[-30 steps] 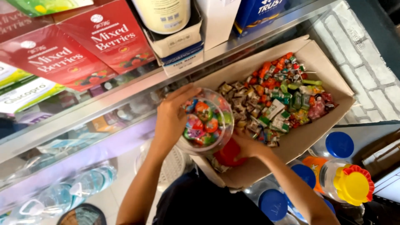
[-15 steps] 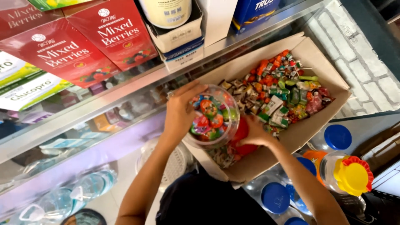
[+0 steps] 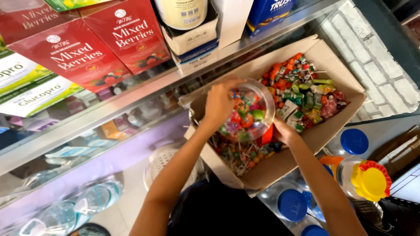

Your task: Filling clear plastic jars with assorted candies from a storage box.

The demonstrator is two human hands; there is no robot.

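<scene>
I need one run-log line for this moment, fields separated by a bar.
left hand: on clear round plastic candy jar | right hand: under jar | jar: above open brown cardboard sweets box

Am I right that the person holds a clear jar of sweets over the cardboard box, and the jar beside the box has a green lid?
Not quite: the lid on the jar beside the cardboard box is yellow, not green, as the head view shows. Both hands do hold a clear jar of sweets over the box.

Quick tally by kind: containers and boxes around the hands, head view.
Clear candy jar, held between left hand and right hand: 1
Cardboard box of sweets: 1
Blue lids: 4 visible
Yellow-lidded jar: 1
Red berry cartons: 3, one cut off at the edge
Total: 10
</scene>
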